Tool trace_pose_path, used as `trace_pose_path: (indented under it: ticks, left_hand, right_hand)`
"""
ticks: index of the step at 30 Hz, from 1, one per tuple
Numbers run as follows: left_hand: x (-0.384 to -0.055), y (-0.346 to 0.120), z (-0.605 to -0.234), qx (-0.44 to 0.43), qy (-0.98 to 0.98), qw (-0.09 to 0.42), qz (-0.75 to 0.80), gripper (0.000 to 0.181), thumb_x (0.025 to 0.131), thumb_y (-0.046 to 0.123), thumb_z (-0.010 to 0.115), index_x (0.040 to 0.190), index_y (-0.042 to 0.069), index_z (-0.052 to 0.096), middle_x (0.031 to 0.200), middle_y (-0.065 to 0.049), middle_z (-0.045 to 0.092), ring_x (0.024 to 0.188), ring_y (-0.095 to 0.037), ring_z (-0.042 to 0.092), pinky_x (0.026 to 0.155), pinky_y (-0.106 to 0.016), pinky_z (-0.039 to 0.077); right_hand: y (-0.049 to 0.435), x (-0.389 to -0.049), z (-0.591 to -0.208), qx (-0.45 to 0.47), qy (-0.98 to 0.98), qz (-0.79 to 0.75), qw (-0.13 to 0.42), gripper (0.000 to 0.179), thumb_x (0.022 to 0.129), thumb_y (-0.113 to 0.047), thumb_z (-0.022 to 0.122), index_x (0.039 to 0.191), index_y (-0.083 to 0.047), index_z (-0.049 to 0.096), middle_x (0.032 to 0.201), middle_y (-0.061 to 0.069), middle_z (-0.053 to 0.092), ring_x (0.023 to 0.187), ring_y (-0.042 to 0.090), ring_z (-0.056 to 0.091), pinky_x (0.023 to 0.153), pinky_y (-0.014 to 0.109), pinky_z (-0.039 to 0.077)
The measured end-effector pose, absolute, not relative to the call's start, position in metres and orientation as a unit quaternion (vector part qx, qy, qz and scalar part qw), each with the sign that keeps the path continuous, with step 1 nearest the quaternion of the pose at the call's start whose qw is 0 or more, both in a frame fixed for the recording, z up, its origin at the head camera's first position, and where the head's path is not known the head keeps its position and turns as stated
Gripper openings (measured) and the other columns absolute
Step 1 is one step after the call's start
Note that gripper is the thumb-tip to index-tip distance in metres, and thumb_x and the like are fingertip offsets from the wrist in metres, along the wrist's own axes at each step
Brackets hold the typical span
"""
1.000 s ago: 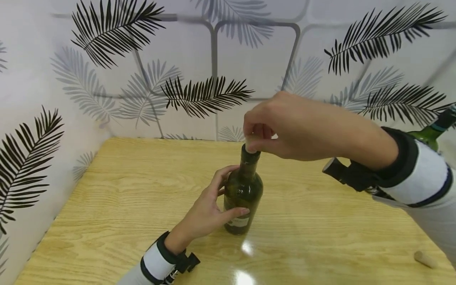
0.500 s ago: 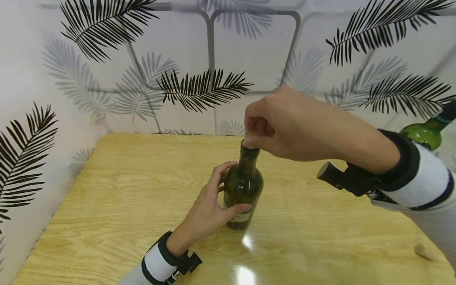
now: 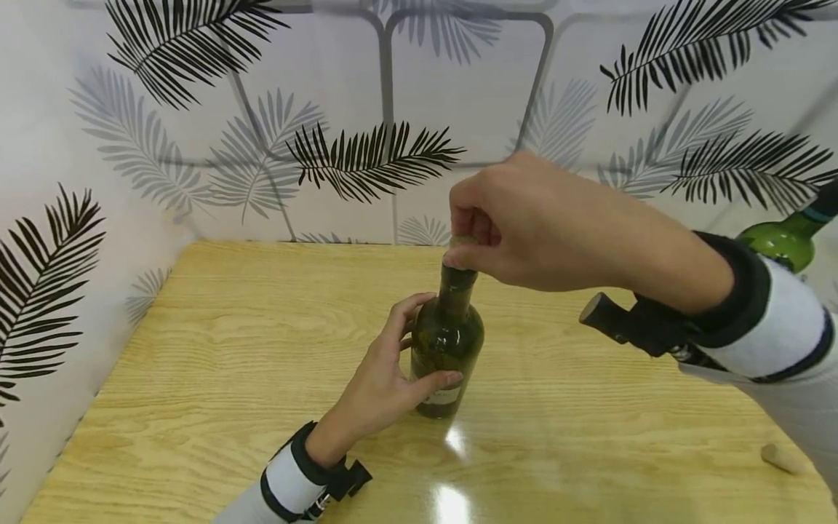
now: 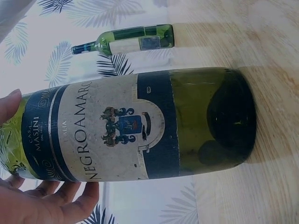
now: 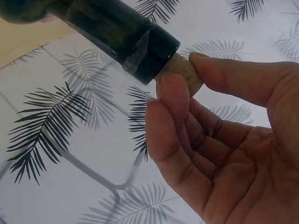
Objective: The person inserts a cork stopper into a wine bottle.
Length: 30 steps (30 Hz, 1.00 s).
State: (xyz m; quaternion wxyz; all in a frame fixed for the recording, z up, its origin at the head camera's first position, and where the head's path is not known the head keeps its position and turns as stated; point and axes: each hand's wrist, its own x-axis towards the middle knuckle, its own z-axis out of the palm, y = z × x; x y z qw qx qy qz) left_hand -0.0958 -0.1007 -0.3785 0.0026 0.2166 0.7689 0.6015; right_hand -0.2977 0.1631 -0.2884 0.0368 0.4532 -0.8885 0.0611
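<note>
A dark green wine bottle (image 3: 448, 342) stands upright on the wooden table. My left hand (image 3: 382, 375) grips its body, thumb across the front near the label (image 4: 112, 130) and the other fingers round the far side. At the bottle's mouth (image 5: 161, 51), my right hand (image 3: 517, 225) pinches a cork (image 5: 180, 72) between thumb and fingers. The right wrist view shows the cork sitting in the mouth, with its outer part sticking out. From the head view the cork is mostly hidden behind the fingers.
Another green wine bottle (image 3: 782, 240) stands at the right, partly behind the right sleeve; its label shows in the left wrist view. A loose cork (image 3: 780, 459) lies on the table (image 3: 229, 349) near the right front. A leaf-patterned wall (image 3: 340, 80) rises behind the table.
The head view has tilted down slightly, so the scene sits a little higher. Both hands keep their hold on the bottle and the cork, with little other visible change.
</note>
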Motion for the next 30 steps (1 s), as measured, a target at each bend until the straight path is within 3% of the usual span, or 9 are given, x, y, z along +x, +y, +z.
trace_pose_path:
  ticks: [6,10,16,20,23,30]
  left_hand:
    - [-0.095,-0.099,-0.382,0.205,0.773,0.009,0.601,0.094,0.095,0.007,0.092,0.17,0.009,0.034,0.159,-0.022,0.059,0.15,-0.044,0.058,0.12,-0.073,0.051]
    - [-0.093,-0.097,-0.383,0.198,0.774,0.012,0.601,0.093,0.095,0.009,0.093,0.169,0.011,0.036,0.16,-0.02,0.059,0.151,-0.043,0.057,0.12,-0.071,0.051]
    - [-0.091,-0.095,-0.385,0.198,0.774,0.007,0.601,0.092,0.095,0.009,0.093,0.169,0.012,0.038,0.16,-0.019,0.059,0.15,-0.042,0.058,0.12,-0.07,0.052]
    - [-0.09,-0.095,-0.386,0.202,0.778,-0.004,0.595,0.091,0.095,0.009,0.093,0.168,0.01,0.038,0.161,-0.02,0.058,0.148,-0.044,0.059,0.118,-0.071,0.053]
    - [-0.09,-0.095,-0.384,0.205,0.783,-0.019,0.587,0.091,0.095,0.009,0.093,0.167,0.009,0.038,0.162,-0.021,0.057,0.148,-0.045,0.06,0.117,-0.071,0.054]
    - [-0.093,-0.097,-0.382,0.208,0.79,-0.037,0.575,0.091,0.095,0.011,0.093,0.166,0.007,0.037,0.16,-0.023,0.057,0.146,-0.047,0.06,0.115,-0.071,0.055]
  right_hand:
    - [0.121,-0.186,-0.191,0.425,-0.896,0.13,-0.02,0.025,0.107,-0.047,0.081,0.105,-0.023,0.077,0.089,-0.009,0.075,0.074,0.009,0.067,0.066,0.032,0.058]
    - [0.11,-0.144,-0.18,0.404,-0.905,0.124,0.034,0.015,0.109,-0.026,0.08,0.115,-0.012,0.077,0.088,-0.003,0.075,0.075,0.013,0.067,0.068,0.037,0.058]
    - [0.111,-0.117,-0.218,0.415,-0.871,0.109,0.238,0.013,0.107,-0.011,0.08,0.117,-0.004,0.077,0.104,0.011,0.081,0.084,0.027,0.078,0.068,0.043,0.066]
    - [0.107,-0.109,-0.239,0.425,-0.828,0.091,0.355,0.026,0.103,-0.001,0.082,0.126,0.009,0.076,0.109,0.021,0.081,0.091,0.034,0.081,0.07,0.044,0.07]
    - [0.102,-0.107,-0.245,0.421,-0.817,0.081,0.386,0.033,0.103,-0.002,0.081,0.131,0.013,0.072,0.11,0.024,0.079,0.092,0.038,0.08,0.07,0.046,0.07]
    - [0.098,-0.11,-0.247,0.411,-0.821,0.091,0.385,0.04,0.102,-0.006,0.083,0.136,0.012,0.07,0.114,0.024,0.077,0.098,0.036,0.079,0.071,0.045,0.07]
